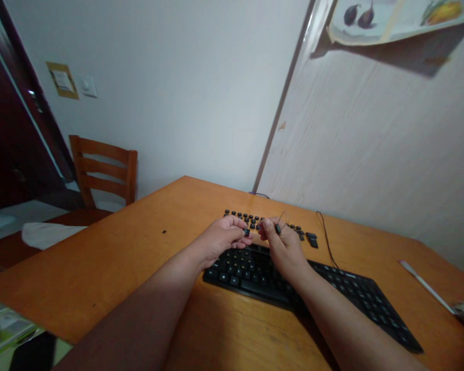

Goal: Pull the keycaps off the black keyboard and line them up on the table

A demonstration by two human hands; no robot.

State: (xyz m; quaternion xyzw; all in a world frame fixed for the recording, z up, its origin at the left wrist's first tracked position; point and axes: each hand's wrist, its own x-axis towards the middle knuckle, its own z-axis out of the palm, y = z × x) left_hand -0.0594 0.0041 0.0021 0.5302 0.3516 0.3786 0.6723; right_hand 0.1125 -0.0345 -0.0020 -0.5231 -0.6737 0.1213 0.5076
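Note:
Above the keyboard, my left hand [226, 237] pinches a small black keycap [246, 232] between thumb and fingers. Just to its right, my right hand [285, 247] is closed on a wire keycap puller [278, 229] with a dark handle; its thin wire loops point up and away from the left hand. The black keyboard [266, 292] lies under both hands, with some keys off at its upper left and keys in place along its front row and right side. My right forearm covers part of its middle. Behind the hands, loose keycaps [251, 217] stand in rows on the table.
The wooden table [139, 268] meets the wall at the back. One loose dark piece [164, 232] lies to the left. A black cable [327, 239] runs behind the keyboard. At right lies a brush with a pale handle [429, 288]. A wooden chair [106, 172] stands at left.

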